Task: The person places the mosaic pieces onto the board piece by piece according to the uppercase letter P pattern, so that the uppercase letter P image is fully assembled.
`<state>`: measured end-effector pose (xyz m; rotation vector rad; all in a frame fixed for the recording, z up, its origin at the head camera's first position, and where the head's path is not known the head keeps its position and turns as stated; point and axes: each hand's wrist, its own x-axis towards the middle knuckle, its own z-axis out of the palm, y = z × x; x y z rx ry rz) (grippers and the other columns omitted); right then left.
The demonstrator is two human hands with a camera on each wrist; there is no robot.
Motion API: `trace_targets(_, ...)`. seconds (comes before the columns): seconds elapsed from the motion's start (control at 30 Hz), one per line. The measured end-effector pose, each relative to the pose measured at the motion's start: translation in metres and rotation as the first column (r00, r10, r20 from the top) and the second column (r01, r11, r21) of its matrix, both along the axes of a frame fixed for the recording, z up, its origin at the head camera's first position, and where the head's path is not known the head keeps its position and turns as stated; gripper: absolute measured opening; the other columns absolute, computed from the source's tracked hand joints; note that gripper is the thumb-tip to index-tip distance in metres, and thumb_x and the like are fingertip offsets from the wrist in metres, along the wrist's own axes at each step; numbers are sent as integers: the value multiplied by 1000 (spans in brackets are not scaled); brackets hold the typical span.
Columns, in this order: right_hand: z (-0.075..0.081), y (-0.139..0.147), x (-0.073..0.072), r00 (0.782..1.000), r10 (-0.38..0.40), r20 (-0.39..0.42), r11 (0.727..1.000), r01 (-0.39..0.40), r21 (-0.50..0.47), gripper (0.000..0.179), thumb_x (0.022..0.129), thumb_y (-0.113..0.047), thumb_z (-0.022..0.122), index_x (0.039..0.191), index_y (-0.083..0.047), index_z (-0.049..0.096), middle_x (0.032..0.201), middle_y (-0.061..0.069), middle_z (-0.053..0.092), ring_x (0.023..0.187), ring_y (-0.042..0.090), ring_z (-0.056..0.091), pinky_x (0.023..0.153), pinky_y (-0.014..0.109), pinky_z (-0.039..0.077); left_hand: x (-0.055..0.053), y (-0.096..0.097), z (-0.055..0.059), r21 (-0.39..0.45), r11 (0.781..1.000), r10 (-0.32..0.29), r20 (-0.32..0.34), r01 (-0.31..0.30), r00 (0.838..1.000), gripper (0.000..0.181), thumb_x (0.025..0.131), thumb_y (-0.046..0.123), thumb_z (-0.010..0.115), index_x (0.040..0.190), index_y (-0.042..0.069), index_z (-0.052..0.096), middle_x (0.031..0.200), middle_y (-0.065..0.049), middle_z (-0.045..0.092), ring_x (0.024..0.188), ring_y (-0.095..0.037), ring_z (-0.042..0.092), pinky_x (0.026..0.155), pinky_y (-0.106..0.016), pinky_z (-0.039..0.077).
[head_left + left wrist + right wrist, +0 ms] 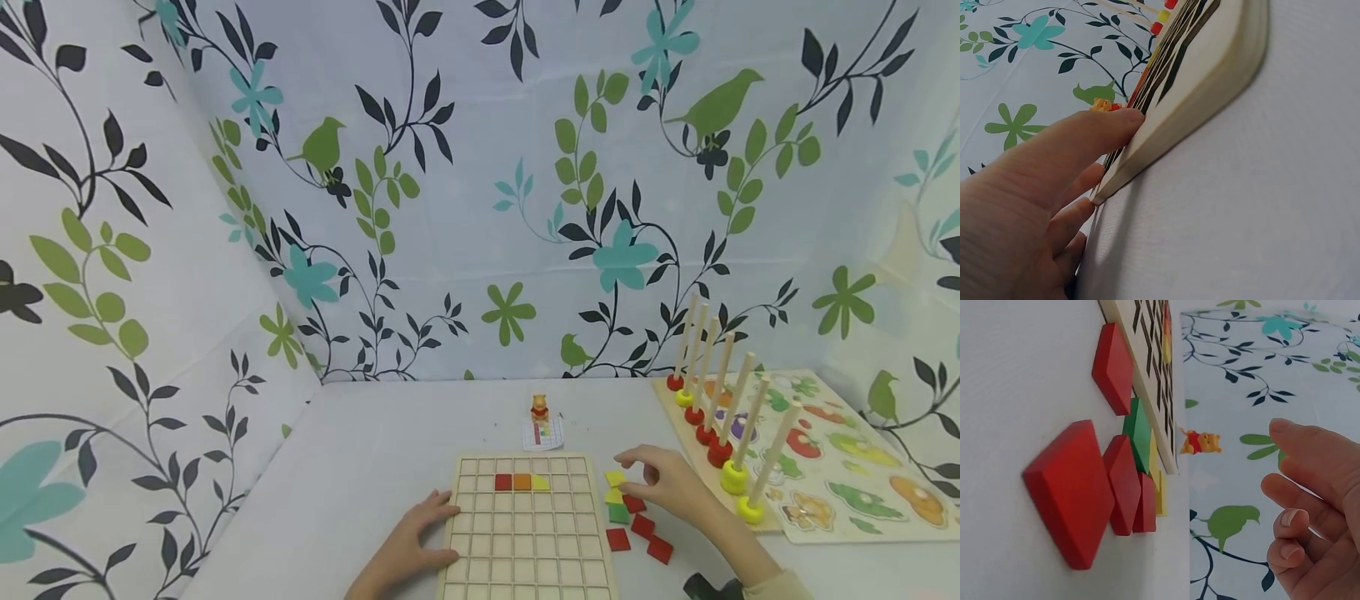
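Note:
A wooden grid board (513, 546) lies on the table, with a red tile (503, 482), an orange tile (522, 482) and a yellow tile (540, 482) side by side in one upper row; the yellow one looks slightly askew. My left hand (412, 537) rests against the board's left edge, its thumb (1110, 128) touching the rim in the left wrist view. Over the loose tiles to the right of the board is my right hand (667, 483), thumb and forefinger apart, holding nothing. Below it lie yellow tiles (614, 496), a green tile (618, 513) and several red tiles (1072, 494).
Behind the board, a small bear figurine (539, 407) stands by a printed card (547, 435). At the right are a pegged counting stand (705, 417) with red and yellow rings and a vegetable puzzle board (847, 458). A patterned cloth (465, 250) hangs behind the table.

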<state>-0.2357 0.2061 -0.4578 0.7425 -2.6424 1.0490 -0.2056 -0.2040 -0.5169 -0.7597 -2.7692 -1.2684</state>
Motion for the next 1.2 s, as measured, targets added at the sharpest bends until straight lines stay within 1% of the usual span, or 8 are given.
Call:
trace_targets(0.1,-4,3,1,999,-33,41,999,32,7,33,74,-20,74,102,-6,65,87,3,61,56,4,41,46,19,40,-1,0,0,2,1000,1,-7,-1,1000,55,70,35,74,117,12,58,133,-14,42,125,-40,26,94,-62,20)
trace_targets(0.23,-9,4,2,994,-44,96,999,43,15,33,75,-22,73,102,-6,65,88,2,61,56,5,42,47,19,40,1,-2,-1,-3,1000,2,20,-2,1000,55,70,35,74,117,11,57,133,-15,41,125,-41,25,94,-62,20)
trace_targets(0.4,-13,4,2,990,-52,132,999,49,21,33,75,-24,73,103,-7,64,87,-1,60,57,6,42,47,19,39,2,-4,-2,-31,999,11,15,-11,1000,56,71,37,73,118,13,57,134,-16,41,125,-42,26,94,-63,20)
trace_targets(0.5,-17,6,0,988,-58,145,998,54,32,34,75,-24,73,103,-7,64,87,-2,60,57,6,42,47,19,39,0,-5,-1,-29,1000,8,7,-7,1000,56,71,37,73,119,13,56,134,-15,41,125,-41,25,94,-63,19)
trace_targets(0.7,-28,17,-5,983,-12,185,999,4,46,26,76,-14,71,101,-7,65,89,-1,62,57,6,43,48,19,40,-1,-2,1,1,1000,-6,14,6,1000,56,70,36,74,118,14,57,134,-13,41,126,-40,24,94,-62,19)
trace_targets(0.9,-32,19,-7,970,13,244,998,-27,53,24,76,-10,70,100,-10,65,88,-4,60,57,7,44,48,20,41,-2,-1,1,12,1000,-6,28,5,1000,55,70,35,74,119,16,57,135,-11,41,126,-39,24,95,-62,19)
trace_targets(1.0,-33,20,-8,968,31,248,998,-45,50,24,76,-10,70,99,-10,65,85,-6,58,57,7,44,49,20,41,-2,-1,2,16,1000,-1,31,0,1000,55,70,35,75,118,16,57,135,-11,41,127,-39,23,95,-62,19)
trace_targets(1.2,-37,22,-9,971,94,219,994,-105,41,23,77,-10,69,99,-10,66,86,-7,56,58,5,43,50,20,40,-2,-1,2,12,1000,-6,29,6,1000,56,70,35,75,118,15,57,135,-13,40,126,-40,23,94,-63,18)
